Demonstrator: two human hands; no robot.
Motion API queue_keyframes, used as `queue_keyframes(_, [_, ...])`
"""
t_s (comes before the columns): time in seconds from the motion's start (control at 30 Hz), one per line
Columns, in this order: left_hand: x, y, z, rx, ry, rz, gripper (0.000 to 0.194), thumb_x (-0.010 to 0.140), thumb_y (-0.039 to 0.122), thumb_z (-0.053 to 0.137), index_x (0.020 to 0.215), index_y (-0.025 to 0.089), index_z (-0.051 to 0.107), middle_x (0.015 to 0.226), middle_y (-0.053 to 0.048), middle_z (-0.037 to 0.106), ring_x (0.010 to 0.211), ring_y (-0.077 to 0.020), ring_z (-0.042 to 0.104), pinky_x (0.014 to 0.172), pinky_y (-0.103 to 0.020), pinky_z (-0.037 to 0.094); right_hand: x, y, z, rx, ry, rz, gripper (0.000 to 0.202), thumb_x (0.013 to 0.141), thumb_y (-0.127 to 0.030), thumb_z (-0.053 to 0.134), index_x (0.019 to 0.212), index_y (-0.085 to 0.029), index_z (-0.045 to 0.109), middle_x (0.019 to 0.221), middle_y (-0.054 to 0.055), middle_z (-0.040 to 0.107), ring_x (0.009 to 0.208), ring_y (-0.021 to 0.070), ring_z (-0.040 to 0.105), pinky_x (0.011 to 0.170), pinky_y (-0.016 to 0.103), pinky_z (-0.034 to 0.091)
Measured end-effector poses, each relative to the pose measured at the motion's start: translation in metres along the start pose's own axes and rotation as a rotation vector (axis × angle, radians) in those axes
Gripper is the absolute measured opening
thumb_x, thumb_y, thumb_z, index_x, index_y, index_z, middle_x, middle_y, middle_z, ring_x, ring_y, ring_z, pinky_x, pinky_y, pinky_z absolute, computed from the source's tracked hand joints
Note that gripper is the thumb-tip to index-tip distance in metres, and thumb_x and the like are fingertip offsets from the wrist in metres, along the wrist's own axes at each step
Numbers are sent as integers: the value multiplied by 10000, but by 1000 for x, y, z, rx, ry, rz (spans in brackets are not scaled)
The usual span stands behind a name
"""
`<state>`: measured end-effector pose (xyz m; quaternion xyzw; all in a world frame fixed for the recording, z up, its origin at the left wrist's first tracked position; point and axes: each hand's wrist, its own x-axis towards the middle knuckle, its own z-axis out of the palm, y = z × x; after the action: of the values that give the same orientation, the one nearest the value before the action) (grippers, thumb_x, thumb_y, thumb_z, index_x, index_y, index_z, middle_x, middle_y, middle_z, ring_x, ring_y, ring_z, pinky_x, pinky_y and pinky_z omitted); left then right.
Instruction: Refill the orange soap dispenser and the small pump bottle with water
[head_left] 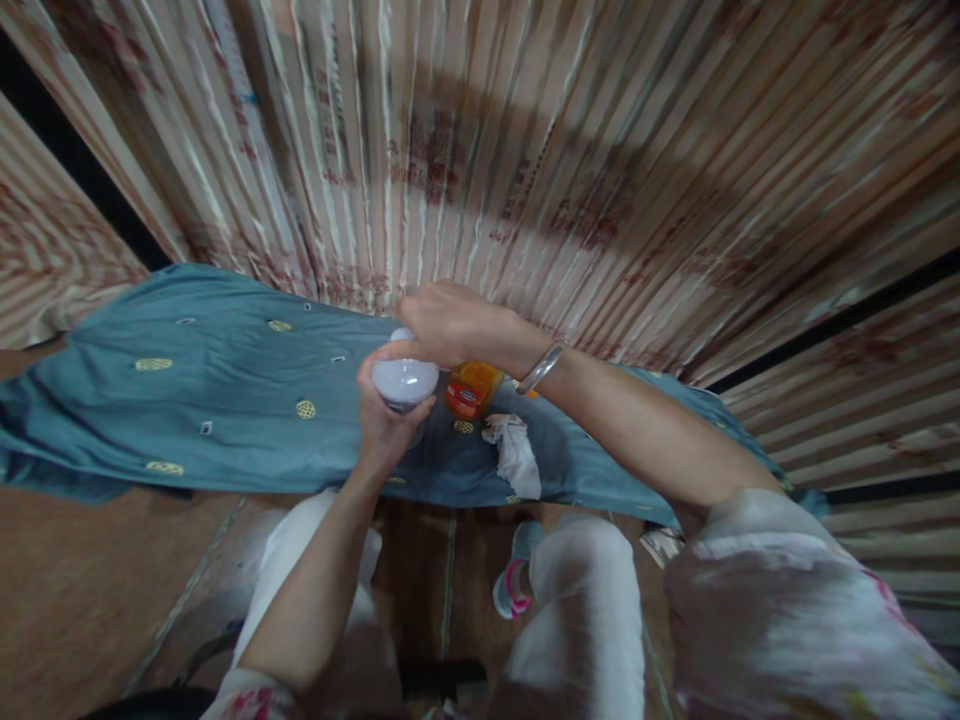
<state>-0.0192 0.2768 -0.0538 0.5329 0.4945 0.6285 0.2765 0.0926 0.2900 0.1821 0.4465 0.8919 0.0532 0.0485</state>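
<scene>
My left hand (390, 412) is wrapped round a pale, glossy, rounded bottle (406, 381) above the cloth. My right hand (441, 322) is curled over the bottle's narrow top, its fingers partly hidden behind the back of the hand. Whether there is a cap under those fingers I cannot tell. Beneath my right wrist, which wears a silver bangle (539, 369), an orange bottle (472, 389) with a red label lies on the cloth. A crumpled white cloth or tissue (516, 455) lies just in front of it.
A blue-green cloth (247, 400) with yellow pineapple prints covers the long, narrow surface before me. Behind it hangs a pleated, patterned curtain (450, 150), with dark poles (82, 160) at the sides. Below are my knees, the tiled floor (112, 580) and a slipper (517, 580).
</scene>
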Motion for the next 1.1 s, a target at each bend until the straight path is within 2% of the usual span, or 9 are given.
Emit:
queue_keyframes(0.1, [-1, 0, 0, 22, 6, 4, 1069, 612, 331, 977, 1547, 244, 466, 1518, -172, 668, 1374, -371, 702, 1193, -519, 604, 1, -3, -2, -23, -12, 17, 358, 1094, -344, 695, 1317, -92, 817, 1297, 222, 844, 1206, 356, 769, 986, 433, 573])
queue_keyframes(0.37, [-1, -4, -1, 53, 5, 31, 1082, 630, 328, 997, 1572, 228, 473, 1490, -182, 697, 1318, -369, 735, 1135, -524, 650, 0, 0, -3, -58, -79, -93, 359, 1001, -75, 678, 1343, -97, 783, 1351, 163, 827, 1267, 307, 749, 1032, 382, 526])
queue_keyframes(0.43, [-1, -3, -1, 53, -3, 33, 1083, 633, 328, 1001, 1576, 231, 475, 1486, -177, 703, 1322, -372, 736, 1137, -523, 652, 0, 1, -3, -45, -96, -101, 371, 996, -85, 689, 1357, -98, 776, 1339, 161, 828, 1252, 298, 751, 1016, 370, 519])
queue_keyframes(0.53, [-1, -2, -1, 44, -4, 33, 1076, 646, 324, 996, 1581, 229, 472, 1509, -180, 695, 1348, -372, 728, 1161, -525, 641, 0, 1, 0, -34, -71, -79, 403, 1043, -271, 740, 1404, -93, 757, 1329, 182, 826, 1234, 314, 752, 1005, 386, 522])
queue_keyframes(0.63, [-1, 0, 1, 31, 3, 24, 1071, 640, 317, 992, 1571, 235, 468, 1548, -189, 671, 1385, -375, 710, 1206, -543, 614, 2, 0, 3, -51, -31, -26, 436, 1111, -412, 666, 1383, -91, 780, 1306, 206, 835, 1202, 346, 762, 995, 430, 541])
queue_keyframes(0.77, [0, 1, 1, 12, 0, 12, 1071, 619, 309, 989, 1552, 237, 469, 1586, -202, 639, 1423, -391, 686, 1248, -568, 583, 2, -2, 4, -79, -2, -11, 369, 1115, -336, 653, 1359, -103, 803, 1289, 205, 846, 1163, 329, 776, 979, 417, 552])
queue_keyframes(0.87, [0, 1, 0, 7, -6, 11, 1077, 615, 325, 988, 1552, 235, 465, 1581, -202, 637, 1419, -395, 686, 1248, -567, 579, 2, -3, 2, -90, -31, -62, 355, 1078, -249, 696, 1390, -102, 781, 1319, 189, 837, 1204, 307, 765, 998, 387, 536])
queue_keyframes(1.0, [-1, 0, -1, 6, -10, -3, 1083, 621, 329, 987, 1562, 229, 460, 1559, -201, 653, 1410, -399, 693, 1222, -565, 599, 0, -6, -3, -93, -81, -91, 360, 1043, -88, 641, 1376, -104, 778, 1335, 152, 826, 1279, 284, 738, 1049, 363, 503])
queue_keyframes(1.1, [-1, 1, -1, 8, -11, -15, 1090, 626, 314, 989, 1572, 222, 456, 1547, -201, 666, 1418, -401, 694, 1216, -564, 610, 0, -7, -4, -65, -92, -84, 387, 1012, -124, 718, 1395, -88, 767, 1329, 163, 818, 1273, 295, 736, 1050, 365, 501])
